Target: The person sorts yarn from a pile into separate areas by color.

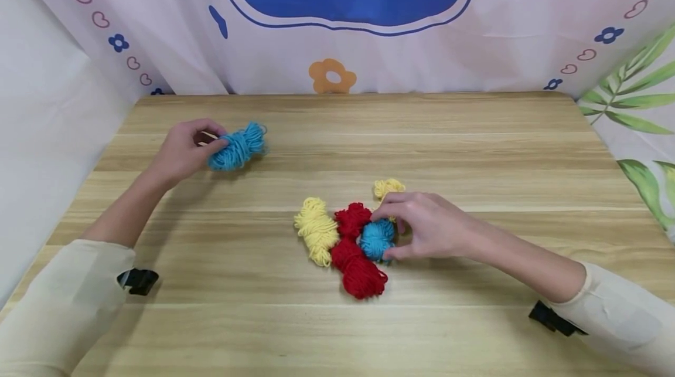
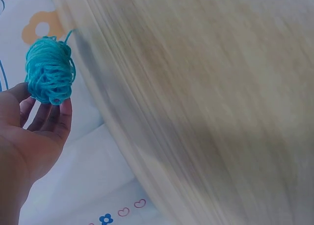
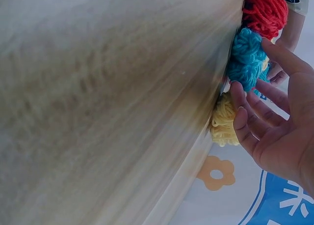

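Loopy blue skein (image 1: 238,148) (left hand (image 1: 184,151) pinching), right hand (image 1: 429,224), clustered yarn (image 1: 361,274)

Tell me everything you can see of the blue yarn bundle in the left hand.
The blue yarn bundle looks soft and fibrous, its strands wound round the middle, with loops flaring at one end. A loose strand sticks out in the left wrist view. It slants, looped end pointing right and away from the person, over the table's far left part. The left hand has its grip on the opposite end, between thumb and fingers. I can't tell whether it touches the table.
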Motion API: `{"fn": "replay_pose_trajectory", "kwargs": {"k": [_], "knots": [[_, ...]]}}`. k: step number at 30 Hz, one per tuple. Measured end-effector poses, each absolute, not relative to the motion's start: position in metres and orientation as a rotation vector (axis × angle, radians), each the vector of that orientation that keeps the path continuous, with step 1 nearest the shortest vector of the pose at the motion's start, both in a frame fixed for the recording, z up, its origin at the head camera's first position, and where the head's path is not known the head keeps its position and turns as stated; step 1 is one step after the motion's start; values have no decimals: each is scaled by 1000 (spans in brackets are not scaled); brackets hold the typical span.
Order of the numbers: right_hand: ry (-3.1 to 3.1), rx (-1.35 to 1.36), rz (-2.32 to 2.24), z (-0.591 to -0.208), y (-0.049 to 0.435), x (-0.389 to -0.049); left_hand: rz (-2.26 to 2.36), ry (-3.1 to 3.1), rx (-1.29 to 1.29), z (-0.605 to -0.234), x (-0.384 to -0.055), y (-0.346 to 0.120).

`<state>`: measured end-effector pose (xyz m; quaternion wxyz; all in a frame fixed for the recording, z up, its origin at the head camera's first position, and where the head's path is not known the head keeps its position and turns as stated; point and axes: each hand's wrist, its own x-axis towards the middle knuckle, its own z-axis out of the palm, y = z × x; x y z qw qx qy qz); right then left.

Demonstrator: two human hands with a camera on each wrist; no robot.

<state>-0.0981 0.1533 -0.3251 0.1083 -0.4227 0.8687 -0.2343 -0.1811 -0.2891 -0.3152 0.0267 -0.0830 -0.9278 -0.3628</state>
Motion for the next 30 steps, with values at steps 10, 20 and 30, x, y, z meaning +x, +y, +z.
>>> {"fn": "replay_pose_trajectory", "kwargs": {"k": [10, 20, 30], "knots": [[2546, -1225, -636, -326, 152, -98, -1128, -2852, -259, -319, -182, -296], [2548, -1204, -635, -327, 152, -97, -1144, -2857, -245, -324, -184, -301], [2513, -1197, -692, -329, 152, -100, -1128, -2886, -250, -323, -184, -302]]}}
